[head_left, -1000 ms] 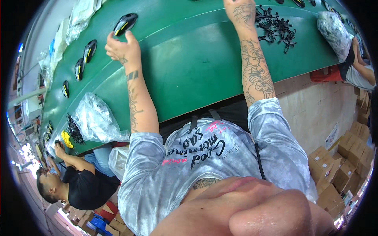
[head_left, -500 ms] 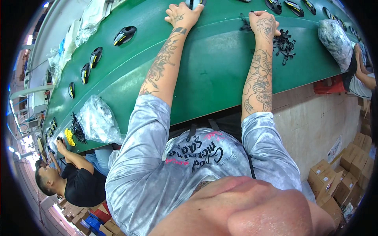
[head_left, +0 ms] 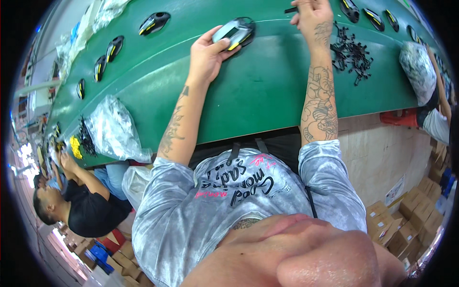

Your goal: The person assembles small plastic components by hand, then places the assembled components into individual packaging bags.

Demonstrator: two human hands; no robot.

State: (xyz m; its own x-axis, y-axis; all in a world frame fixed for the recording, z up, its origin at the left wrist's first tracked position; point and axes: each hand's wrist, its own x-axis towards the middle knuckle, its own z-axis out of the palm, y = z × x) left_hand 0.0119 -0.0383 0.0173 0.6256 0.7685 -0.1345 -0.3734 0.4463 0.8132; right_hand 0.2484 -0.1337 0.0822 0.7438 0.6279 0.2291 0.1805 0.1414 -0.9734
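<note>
My left fingers (head_left: 221,45): parted to a shell's width and gripping the near end of a dark-and-grey shell (head_left: 245,29), its yellow stripe showing, over the green table (head_left: 258,88).
Black clips (head_left: 351,55): heaped on the table beside my right forearm.
My right fingers (head_left: 296,19): pinched nearly together on a small black piece (head_left: 290,9), beyond the shell and to its right.
Matching shells: scattered left (head_left: 154,23) and right (head_left: 373,19).
Far left: a co-worker (head_left: 95,210) in black, near yellow pieces (head_left: 75,147).
</note>
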